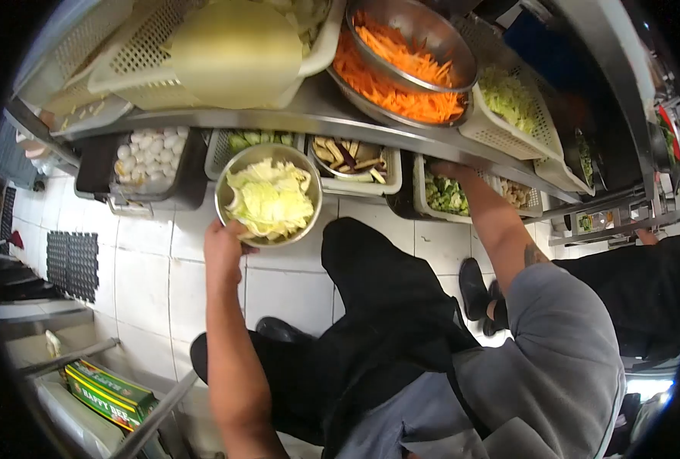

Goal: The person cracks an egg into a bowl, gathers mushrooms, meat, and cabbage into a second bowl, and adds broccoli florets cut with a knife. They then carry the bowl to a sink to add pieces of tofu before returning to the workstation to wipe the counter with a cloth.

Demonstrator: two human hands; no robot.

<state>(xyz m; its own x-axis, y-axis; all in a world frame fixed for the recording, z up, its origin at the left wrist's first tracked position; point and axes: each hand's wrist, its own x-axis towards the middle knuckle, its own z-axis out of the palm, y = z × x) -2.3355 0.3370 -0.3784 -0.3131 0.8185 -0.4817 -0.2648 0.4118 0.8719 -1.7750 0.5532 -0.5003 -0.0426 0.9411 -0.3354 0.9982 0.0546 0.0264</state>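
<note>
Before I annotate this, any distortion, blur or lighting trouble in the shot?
Head view: strong fisheye, bowed steel shelf edge, black corners; pale yellow shape at top left looks smeared, little detail; right hand sits in shade below the shelf, fingers hard to read; bright glare at lower right edge; left hand and its bowl well lit.

So the steel shelf point(278, 116) has orange shreds point(416, 57) in two metal bowls point(462, 55) on it. Below it there's a black tub point(91, 176) of white roundish bits point(150, 153). Well apart from it: black floor mat point(72, 264), green box point(109, 390).
</note>
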